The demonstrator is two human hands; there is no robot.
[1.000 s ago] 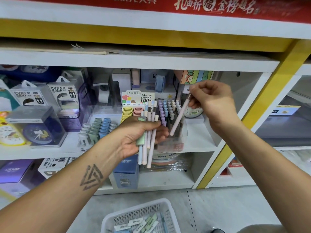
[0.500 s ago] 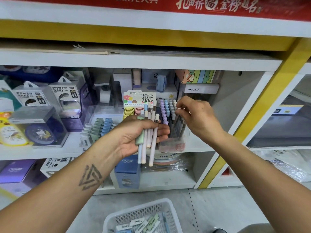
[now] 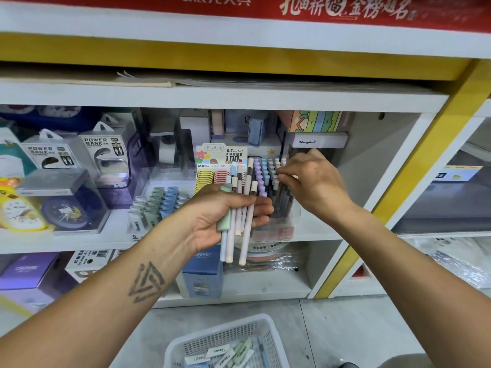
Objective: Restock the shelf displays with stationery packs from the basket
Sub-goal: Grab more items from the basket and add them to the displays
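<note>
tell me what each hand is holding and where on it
Left hand grips a bunch of pens around their middles. Right hand pinches the top of one pen standing in the display rack.

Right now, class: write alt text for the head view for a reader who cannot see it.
A left hand grips a bundle of pens while the right hand pinches a pen top in the pen display on a shop shelf; a white basket sits below.
</note>
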